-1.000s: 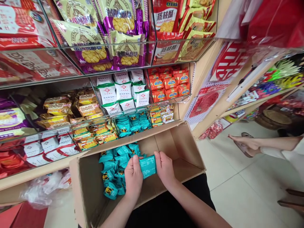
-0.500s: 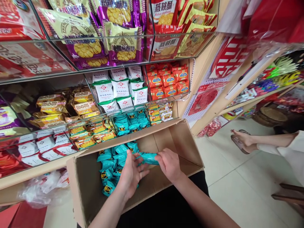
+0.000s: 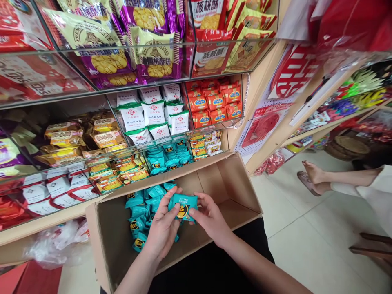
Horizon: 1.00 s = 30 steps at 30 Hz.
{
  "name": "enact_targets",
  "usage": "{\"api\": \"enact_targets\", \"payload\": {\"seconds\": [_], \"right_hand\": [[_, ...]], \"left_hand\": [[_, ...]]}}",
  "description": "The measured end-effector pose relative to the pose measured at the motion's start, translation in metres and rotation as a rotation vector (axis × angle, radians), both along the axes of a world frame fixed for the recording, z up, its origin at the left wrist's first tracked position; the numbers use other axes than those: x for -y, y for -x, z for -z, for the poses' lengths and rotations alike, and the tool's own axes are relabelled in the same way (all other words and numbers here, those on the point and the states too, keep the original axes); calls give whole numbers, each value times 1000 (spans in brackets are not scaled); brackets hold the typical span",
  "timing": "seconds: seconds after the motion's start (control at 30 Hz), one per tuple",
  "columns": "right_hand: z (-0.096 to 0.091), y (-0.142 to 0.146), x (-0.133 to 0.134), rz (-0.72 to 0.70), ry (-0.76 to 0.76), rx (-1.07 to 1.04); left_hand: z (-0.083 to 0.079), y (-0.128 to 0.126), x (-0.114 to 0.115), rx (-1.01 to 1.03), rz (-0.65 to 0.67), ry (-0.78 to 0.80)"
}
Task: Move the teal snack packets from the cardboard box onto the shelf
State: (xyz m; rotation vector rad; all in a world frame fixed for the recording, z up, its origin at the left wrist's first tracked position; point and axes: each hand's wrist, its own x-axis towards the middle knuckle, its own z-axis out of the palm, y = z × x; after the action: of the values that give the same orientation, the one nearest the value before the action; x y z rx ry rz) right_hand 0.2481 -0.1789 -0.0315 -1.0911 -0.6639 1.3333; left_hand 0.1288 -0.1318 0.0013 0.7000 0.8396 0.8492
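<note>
Both hands hold one teal snack packet [image 3: 183, 206] over an open cardboard box [image 3: 232, 183]. My left hand [image 3: 163, 226] grips the packet's left side, with the thumb on its front. My right hand [image 3: 210, 218] pinches its right edge. The packet's printed front with a yellow logo faces up. A heap of the same teal packets [image 3: 142, 216] lies in the box's left half. More teal packets [image 3: 168, 157] fill a glass shelf bin just beyond the box.
Glass-fronted shelves [image 3: 92, 134] of packaged snacks stand in front and to the left. A seated person's bare foot in a sandal [image 3: 312, 177] and leg reach in from the right over a tiled floor [image 3: 306, 245]. A clear plastic bag [image 3: 55, 243] lies at the lower left.
The packet was flipped over between my hands, from its plain back through edge-on to its printed front. My left hand came back onto it.
</note>
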Motion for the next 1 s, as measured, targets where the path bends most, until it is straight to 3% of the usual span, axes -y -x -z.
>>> {"api": "enact_targets", "payload": {"seconds": [0.1,0.2,0.33,0.43,0.53,0.6,0.7,0.8,0.9,1.0], "right_hand": [[-2,-2,-2,66,46,-21],[-2,-5,-2,115,38,28],[0,-10,2,64,0,133],[1,-14,6,-49,-55,194],[1,-17,9,-156,-139,228],[4,-20,7,-153,-160,247],[15,-29,2,-41,-92,366],[32,-43,-1,5,9,550],[47,-55,2,-33,67,656],[56,-60,9,-75,121,717]], "left_hand": [[3,-1,1,-18,-42,0],[10,1,2,-85,35,70],[13,7,1,-202,93,42],[3,13,-6,-291,180,-73],[-13,18,-21,-384,417,-188],[-22,21,-35,-460,484,-265],[-33,22,-63,-540,234,-392],[-37,16,-97,-521,24,-346],[-32,1,-131,-604,52,-290],[-18,-21,-162,-886,126,-412]]}}
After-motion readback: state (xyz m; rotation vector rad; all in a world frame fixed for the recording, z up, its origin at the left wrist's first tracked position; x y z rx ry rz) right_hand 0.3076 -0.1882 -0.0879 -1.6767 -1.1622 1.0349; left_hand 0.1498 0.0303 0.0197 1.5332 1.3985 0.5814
